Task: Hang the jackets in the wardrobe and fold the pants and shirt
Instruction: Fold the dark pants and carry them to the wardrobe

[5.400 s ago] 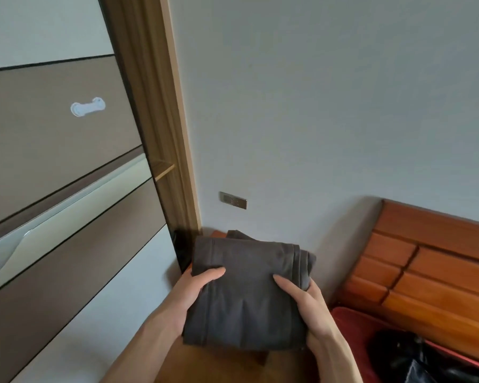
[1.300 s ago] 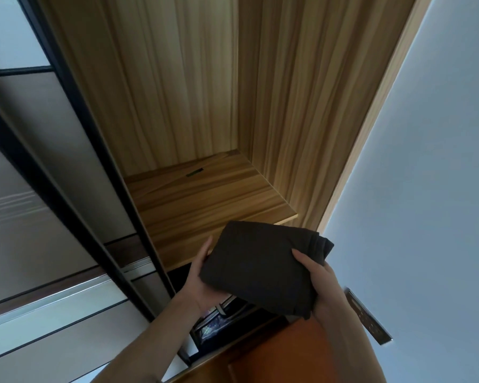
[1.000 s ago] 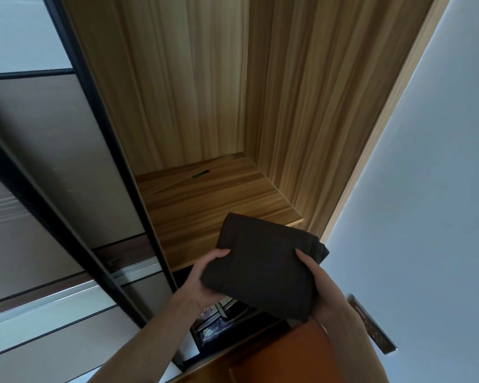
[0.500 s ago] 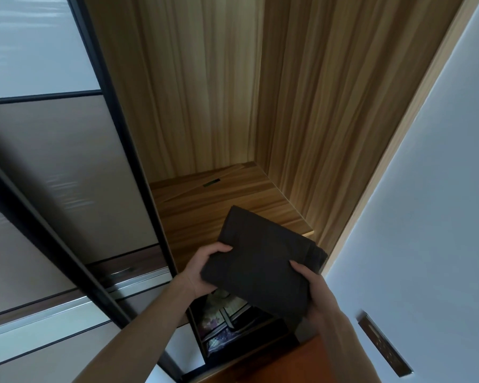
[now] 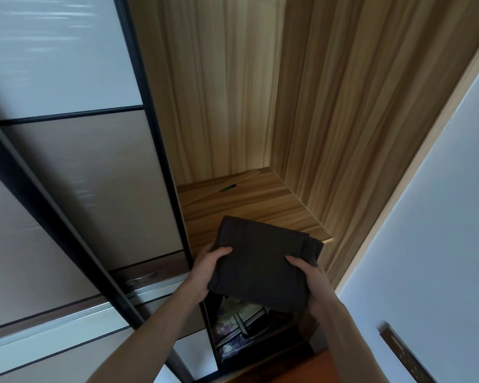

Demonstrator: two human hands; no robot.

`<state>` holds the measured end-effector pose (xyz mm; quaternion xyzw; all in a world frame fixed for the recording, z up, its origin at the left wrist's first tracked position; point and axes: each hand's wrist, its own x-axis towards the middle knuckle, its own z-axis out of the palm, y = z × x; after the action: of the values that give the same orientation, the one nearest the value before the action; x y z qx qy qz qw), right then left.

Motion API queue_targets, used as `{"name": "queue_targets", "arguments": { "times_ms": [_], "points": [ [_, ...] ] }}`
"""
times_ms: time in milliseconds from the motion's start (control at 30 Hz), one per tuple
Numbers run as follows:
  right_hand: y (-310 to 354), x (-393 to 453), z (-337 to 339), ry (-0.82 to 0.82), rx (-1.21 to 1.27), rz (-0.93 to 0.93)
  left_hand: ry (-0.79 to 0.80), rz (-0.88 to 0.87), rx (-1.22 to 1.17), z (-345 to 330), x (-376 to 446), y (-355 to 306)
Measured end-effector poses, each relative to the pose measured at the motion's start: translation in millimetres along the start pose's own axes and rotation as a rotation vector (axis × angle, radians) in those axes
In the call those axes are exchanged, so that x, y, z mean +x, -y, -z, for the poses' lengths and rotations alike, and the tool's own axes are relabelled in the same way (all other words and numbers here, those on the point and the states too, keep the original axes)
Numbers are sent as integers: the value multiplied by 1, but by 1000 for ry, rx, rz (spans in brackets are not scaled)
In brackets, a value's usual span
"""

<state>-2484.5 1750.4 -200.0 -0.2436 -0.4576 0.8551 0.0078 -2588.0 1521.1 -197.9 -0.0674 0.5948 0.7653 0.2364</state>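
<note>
A folded dark garment [image 5: 260,261] was held at its near corners by the left hand [image 5: 206,268] and the right hand [image 5: 311,280], its far edge lying over the front of a wooden wardrobe shelf [image 5: 244,200]. Patterned fabric [image 5: 238,327] was seen below.

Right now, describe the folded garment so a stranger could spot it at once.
Find the open wardrobe with striped wood walls, then its bare wooden shelf. At the shelf's front edge, the left hand and right hand grip a dark grey folded garment, the only cloth at shelf level.
</note>
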Motion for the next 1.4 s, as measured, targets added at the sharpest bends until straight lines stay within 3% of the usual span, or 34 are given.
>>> {"name": "queue_targets", "arguments": {
  "times_ms": [367, 1400],
  "points": [
    [-16, 13, -23, 17, -45, 7, -115, -60, -42, 33, -6, 2],
    [-81, 14, -98, 0, -109, -9, -130, -145, 18, 135, -41, -10]
  ]
}}
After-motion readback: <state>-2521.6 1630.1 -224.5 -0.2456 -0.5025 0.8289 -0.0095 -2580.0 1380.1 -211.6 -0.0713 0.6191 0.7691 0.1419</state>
